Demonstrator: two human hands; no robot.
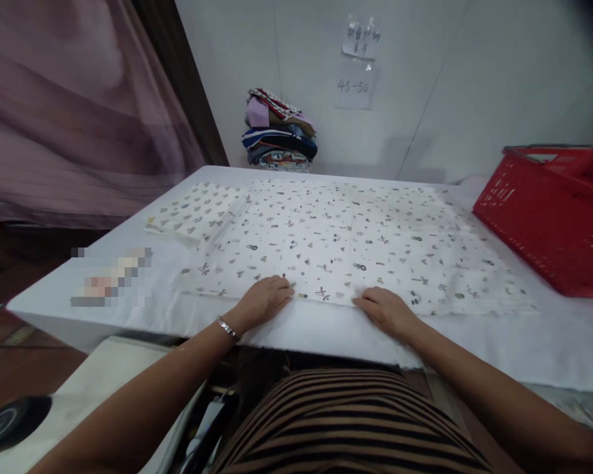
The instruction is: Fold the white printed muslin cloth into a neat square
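Note:
A white cloth [321, 230] with a small printed pattern lies spread over the table, a crease running down its middle. My left hand [264, 299] is closed on its near edge, left of the middle; a silver bracelet circles that wrist. To the right, my right hand [385, 309] is closed on the same edge, thumb and fingers together. The fingertips of both hands are partly hidden. At the cloth's left side rests a folded cream cloth [197, 207] with a heart-like print.
A red plastic basket [548, 224] stands at the table's right. Folded fabrics [279, 131] are piled at the back against the wall. The table's white cover [316, 329] shows along the front. A pinkish curtain [79, 112] hangs at left. Something blurred out lies on the left of the table.

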